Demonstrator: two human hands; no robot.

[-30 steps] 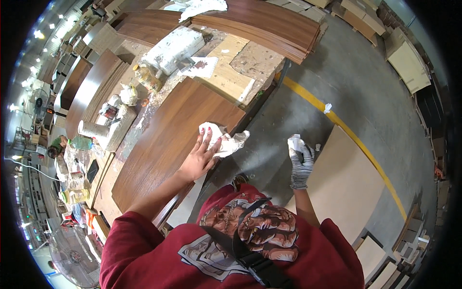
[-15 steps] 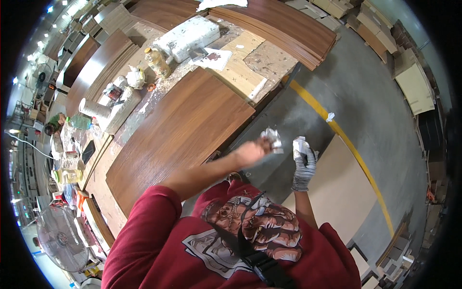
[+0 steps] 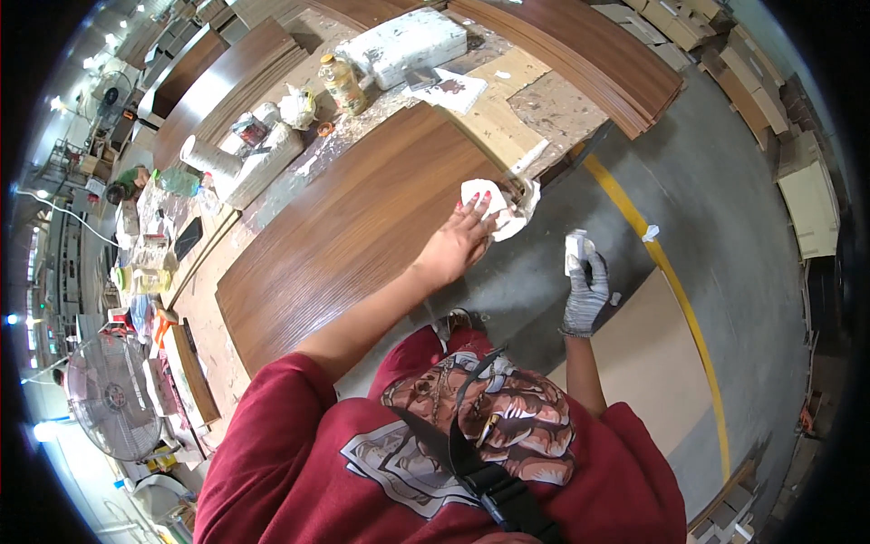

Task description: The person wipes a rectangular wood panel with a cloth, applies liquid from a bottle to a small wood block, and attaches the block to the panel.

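Brown wood-grain panel [image 3: 362,208]: flat on the stained worktable [image 3: 201,304], reaching out to the left of the left hand [image 3: 453,240], with its near right edge passing under that hand and forearm. Stack of brown boards [image 3: 589,54]: beyond both hands, well apart. Pale flat board [image 3: 643,363]: at floor level, below and to the right of the right hand [image 3: 587,288]. White block [image 3: 403,45], surface blotched: far ahead of the left hand, past the panel. Yellowish bottle [image 3: 343,84], upright: ahead and left of the left hand, near the block.

Left hand: bare, palm down, fingers extended, pressing on a cloth. Right hand: striped grey glove, raised to the right of the panel and apart from it; thumb and fingers pinch a wad.

White cloth [image 3: 514,222]: crumpled, under the left fingertips, spilling past the panel edge. White wad [image 3: 575,247]: at the right fingertips; material unclear. Orange ring [image 3: 325,130]: left of and beyond the left hand, beside the panel.
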